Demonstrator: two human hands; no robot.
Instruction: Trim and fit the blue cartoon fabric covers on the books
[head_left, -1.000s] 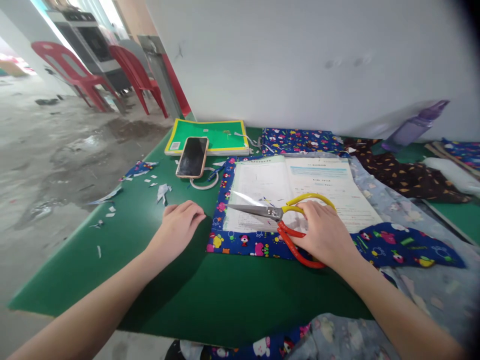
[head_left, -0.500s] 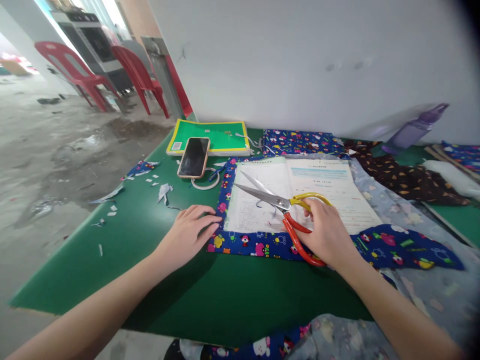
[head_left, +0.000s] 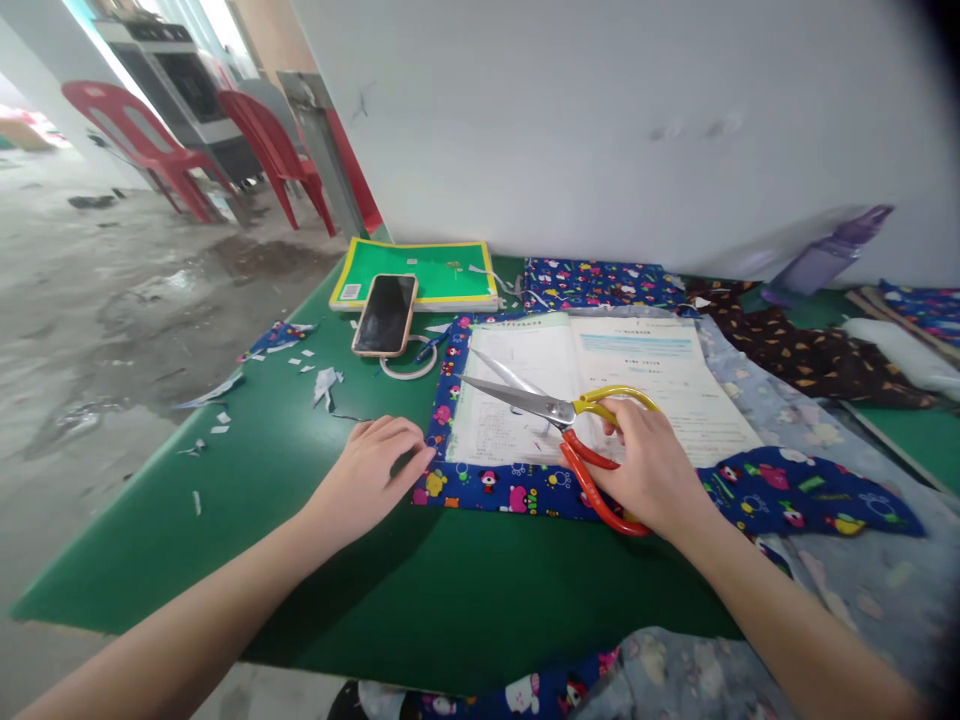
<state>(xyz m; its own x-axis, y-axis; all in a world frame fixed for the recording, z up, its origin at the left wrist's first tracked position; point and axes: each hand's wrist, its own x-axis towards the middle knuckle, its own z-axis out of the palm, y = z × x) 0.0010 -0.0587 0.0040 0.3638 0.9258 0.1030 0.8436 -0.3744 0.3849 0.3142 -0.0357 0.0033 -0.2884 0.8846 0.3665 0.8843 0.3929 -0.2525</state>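
Observation:
My right hand (head_left: pixel 649 465) holds scissors (head_left: pixel 559 412) with one yellow and one red handle. The blades are parted and point left, above an open printed book (head_left: pixel 645 370). Under the book lies blue cartoon-print fabric (head_left: pixel 517 490), showing as a border on its left and front sides. At the fabric's left edge, my left hand (head_left: pixel 379 465) has its thumb and forefinger tips drawn together on the cloth. The other fingers are curled and partly hidden.
A phone (head_left: pixel 385 315) leans on a green book (head_left: pixel 450 270), beside a white ring (head_left: pixel 397 368). Scraps (head_left: pixel 325 385) lie on the green table (head_left: pixel 480 580). Brown fabric (head_left: pixel 795 335) and a purple bottle (head_left: pixel 821 260) are at right, before the wall (head_left: pixel 600 130).
My left hand's forefinger has curled in closer to the thumb at the cloth's edge. The scissors have shifted slightly left, blades still parted.

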